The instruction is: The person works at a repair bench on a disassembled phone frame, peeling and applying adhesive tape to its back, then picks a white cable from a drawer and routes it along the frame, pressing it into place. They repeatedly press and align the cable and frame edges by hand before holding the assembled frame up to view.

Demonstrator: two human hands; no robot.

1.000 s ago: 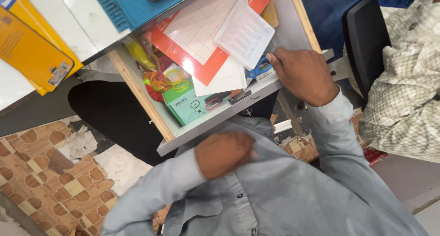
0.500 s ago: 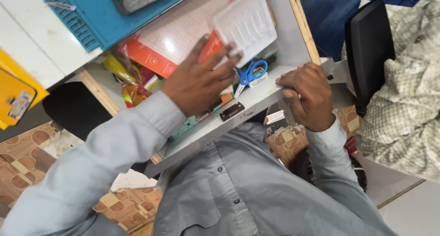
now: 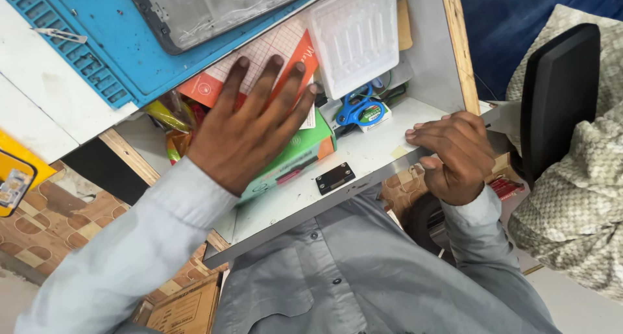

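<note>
My left hand (image 3: pixel 250 123) lies flat with spread fingers inside an open white drawer (image 3: pixel 363 155), resting on a green box (image 3: pixel 302 153) and reaching over an orange and white grid card (image 3: pixel 276 51). My right hand (image 3: pixel 454 153) grips the drawer's front right edge, fingers curled over it. Beyond my left fingertips lies a clear plastic tray (image 3: pixel 357 35). Blue-handled scissors (image 3: pixel 354 110) lie between the two hands. A small black lock plate (image 3: pixel 335 178) sits on the drawer's front rail.
Above the drawer, a blue work mat (image 3: pixel 97 55) carries a grey metal panel (image 3: pixel 214 12) on the white desktop. A black chair back (image 3: pixel 558 94) with a patterned cloth (image 3: pixel 577 204) stands at the right. Patterned floor tiles (image 3: pixel 58 223) and a cardboard box (image 3: pixel 185 311) are below.
My left hand rose from my lap into the drawer and now lies flat further in on the green box. The drawer has slid out more; my right hand has stayed on its edge.
</note>
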